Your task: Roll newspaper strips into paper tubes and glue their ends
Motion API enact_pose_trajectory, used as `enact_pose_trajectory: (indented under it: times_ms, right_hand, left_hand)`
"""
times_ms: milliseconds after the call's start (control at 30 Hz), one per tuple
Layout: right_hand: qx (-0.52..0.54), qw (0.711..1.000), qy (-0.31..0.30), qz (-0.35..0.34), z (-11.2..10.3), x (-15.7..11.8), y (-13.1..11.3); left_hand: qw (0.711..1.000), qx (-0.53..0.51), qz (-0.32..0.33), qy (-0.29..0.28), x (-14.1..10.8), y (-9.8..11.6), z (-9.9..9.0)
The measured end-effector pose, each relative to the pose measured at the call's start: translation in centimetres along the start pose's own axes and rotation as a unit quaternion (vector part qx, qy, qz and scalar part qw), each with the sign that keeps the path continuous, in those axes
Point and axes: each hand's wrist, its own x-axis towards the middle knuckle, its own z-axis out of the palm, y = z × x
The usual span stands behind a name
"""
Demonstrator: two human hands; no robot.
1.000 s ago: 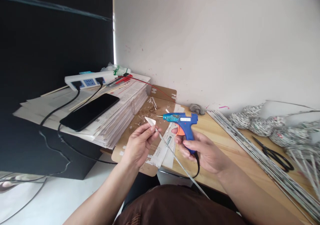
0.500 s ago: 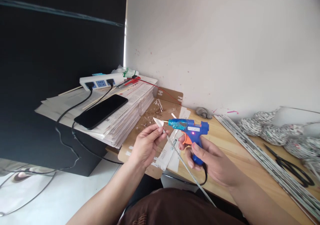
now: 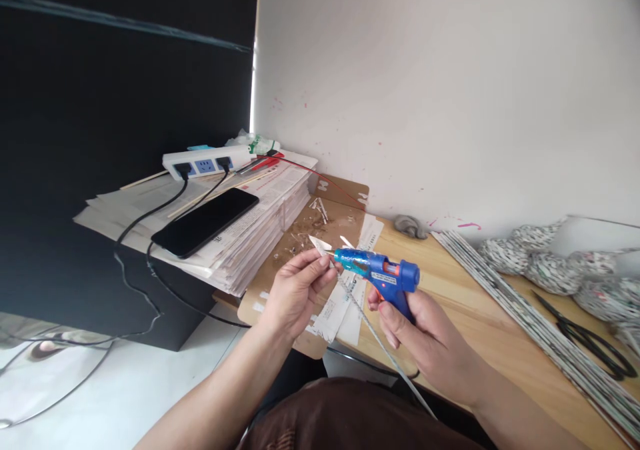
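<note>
Pinched in my left hand (image 3: 300, 290) is a thin rolled paper tube (image 3: 377, 340) with a pointed white flap (image 3: 319, 243) at its upper end. The tube slants down to the right toward my lap. My right hand (image 3: 423, 323) is wrapped round the handle of a blue glue gun (image 3: 383, 273), which points left. The gun's metal nozzle is at the paper flap, close to my left fingertips. Whether the nozzle touches the paper is too small to tell.
At the left, a stack of papers (image 3: 255, 237) bears a black phone (image 3: 206, 222) and a white power strip (image 3: 207, 162). Brown cardboard (image 3: 300, 237) lies behind my hands. To the right are long paper rods (image 3: 520, 313), black scissors (image 3: 583, 337) and woven paper bundles (image 3: 550, 270).
The glue gun has tilted, its nozzle lower and nearer my left fingertips, and more of its top shows. My right hand has turned with it. My left hand still pinches the tube.
</note>
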Motion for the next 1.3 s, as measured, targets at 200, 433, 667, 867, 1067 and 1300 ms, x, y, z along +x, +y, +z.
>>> enact_pose_trajectory:
  times_ms: [200, 433, 667, 867, 1067, 1300]
  right_hand:
    - [-0.021, 1.000, 0.001, -0.012, -0.04, 0.07, 0.26]
    - [-0.043, 0.999, -0.005, -0.015, -0.05, 0.18, 0.33]
    - [-0.059, 0.998, -0.010, -0.011, 0.04, 0.28, 0.22]
    - [-0.083, 0.996, -0.002, -0.010, 0.16, 0.21, 0.35]
    - [-0.132, 0.990, 0.022, -0.037, 0.24, 0.13, 0.44]
    - [-0.151, 0.986, 0.041, -0.063, 0.39, 0.30, 0.33]
  left_hand:
    - [1.000, -0.001, 0.000, -0.002, -0.01, -0.09, -0.20]
    - [1.000, 0.002, 0.000, -0.012, -0.20, -0.07, -0.37]
    - [1.000, 0.001, 0.002, -0.010, -0.18, -0.07, -0.38]
    - [1.000, -0.003, -0.001, -0.014, -0.29, -0.12, -0.48]
    - [1.000, -0.010, -0.005, -0.010, -0.14, -0.09, -0.47]
    - [1.000, -0.011, 0.005, -0.011, -0.04, -0.03, -0.47]
